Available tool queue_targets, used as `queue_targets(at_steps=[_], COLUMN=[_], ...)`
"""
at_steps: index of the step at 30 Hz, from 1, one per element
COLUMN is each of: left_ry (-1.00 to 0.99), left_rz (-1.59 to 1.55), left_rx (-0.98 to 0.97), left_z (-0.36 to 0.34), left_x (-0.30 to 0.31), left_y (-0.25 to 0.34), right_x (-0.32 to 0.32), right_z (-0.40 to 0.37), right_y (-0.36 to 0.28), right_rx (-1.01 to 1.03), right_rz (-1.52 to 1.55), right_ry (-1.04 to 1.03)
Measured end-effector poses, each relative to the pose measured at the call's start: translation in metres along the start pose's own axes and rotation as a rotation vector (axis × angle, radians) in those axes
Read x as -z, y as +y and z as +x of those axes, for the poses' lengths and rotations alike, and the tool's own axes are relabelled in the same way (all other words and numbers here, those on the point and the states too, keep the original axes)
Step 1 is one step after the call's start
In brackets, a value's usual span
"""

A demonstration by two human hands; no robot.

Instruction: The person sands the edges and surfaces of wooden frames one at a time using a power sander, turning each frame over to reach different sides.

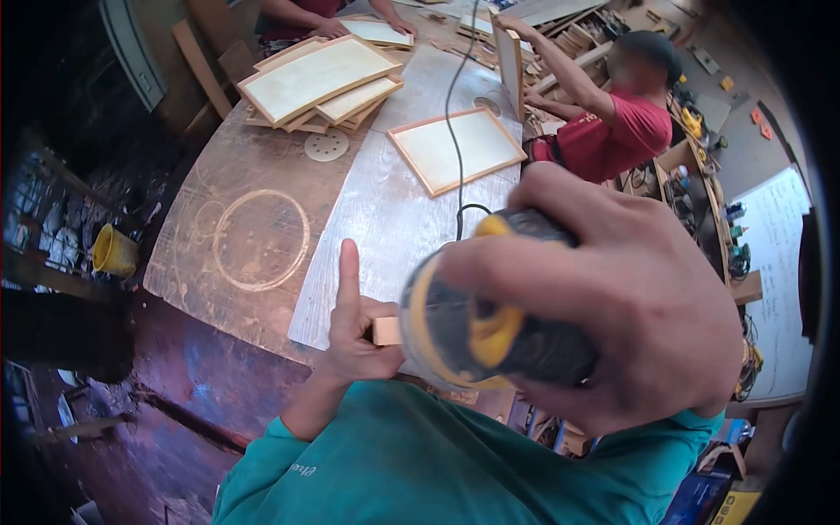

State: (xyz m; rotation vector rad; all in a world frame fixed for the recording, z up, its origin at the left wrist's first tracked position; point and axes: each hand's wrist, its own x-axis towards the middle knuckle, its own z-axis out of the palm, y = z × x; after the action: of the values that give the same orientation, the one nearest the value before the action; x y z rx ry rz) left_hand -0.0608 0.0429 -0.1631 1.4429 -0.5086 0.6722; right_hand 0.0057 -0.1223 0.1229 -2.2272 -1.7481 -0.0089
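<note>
Close to the camera, my right hand (647,306) is wrapped round a yellow and black corded power sander (499,324), blurred a little. The sander's round base faces left. Lower left of it, my left hand (354,337) grips a small light wood piece (386,331), with the index finger stretched up. The sander's base is right beside the wood and hides its far end; whether they touch I cannot tell. A black cord (458,157) runs from the sander up across the table.
The table (184,227) bears a stack of framed panels (319,79), a single framed panel (459,150) and a perforated sanding disc (326,146). A person in red (634,131) holds a panel upright at the right; another person's hands (332,29) rest at the back.
</note>
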Motion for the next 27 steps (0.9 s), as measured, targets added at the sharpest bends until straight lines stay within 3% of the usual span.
queue_targets(at_steps=[1, 4, 6, 7, 8, 10, 12, 14, 17, 19, 20, 22, 23, 25, 27], left_ry=[0.012, -0.051, 0.314, 0.082, 0.051, 0.075, 0.055, 0.1, 0.136, 0.312, 0.309, -0.056, -0.166, -0.571, -0.754], left_rz=[0.006, 0.089, -0.565, -0.312, -0.331, 0.047, -0.055, -0.066, 0.173, 0.189, 0.197, 0.142, 0.249, 0.617, 0.664], left_rx=[-0.004, -0.008, 0.342, 0.101, 0.098, 0.118, -0.059, -0.01, -0.077, -0.101, -0.116, 0.113, 0.162, 0.091, 0.333], left_z=[0.0, 0.0, 0.0, 0.003, -0.001, -0.009, 0.002, 0.004, 0.018, 0.047, 0.058, 0.071, 0.077, 0.099, 0.108], left_x=[0.002, -0.008, -0.029, -0.011, -0.003, 0.003, -0.002, -0.003, 0.02, 0.033, 0.036, 0.04, 0.034, 0.007, -0.048], left_y=[0.002, 0.01, 0.014, 0.012, 0.011, 0.009, 0.011, 0.017, 0.029, 0.052, 0.067, 0.091, 0.092, 0.082, 0.07], right_x=[0.006, 0.008, 0.013, 0.013, 0.012, 0.015, 0.025, 0.036, 0.045, 0.049, 0.051, 0.048, 0.043, 0.038, 0.031], right_z=[0.013, 0.039, 0.033, 0.026, 0.016, -0.03, -0.065, -0.108, -0.176, -0.212, -0.223, -0.241, -0.252, -0.249, -0.24], right_y=[-0.014, -0.034, -0.035, -0.034, -0.031, -0.007, 0.001, 0.011, 0.022, 0.028, 0.027, 0.024, 0.027, 0.018, 0.01], right_rx=[-0.146, -0.13, -0.164, -0.195, -0.232, -0.225, -0.378, -0.503, -0.583, -0.745, -0.737, -0.909, -0.889, -0.892, -0.882], right_rz=[-0.002, -0.133, -0.157, -0.16, -0.159, -0.106, -0.171, -0.203, -0.238, -0.247, -0.25, -0.237, -0.233, -0.224, -0.229], right_ry=[-0.13, -0.305, -0.264, -0.24, -0.217, -0.11, -0.114, -0.065, -0.019, -0.045, -0.03, -0.124, -0.098, -0.065, -0.031])
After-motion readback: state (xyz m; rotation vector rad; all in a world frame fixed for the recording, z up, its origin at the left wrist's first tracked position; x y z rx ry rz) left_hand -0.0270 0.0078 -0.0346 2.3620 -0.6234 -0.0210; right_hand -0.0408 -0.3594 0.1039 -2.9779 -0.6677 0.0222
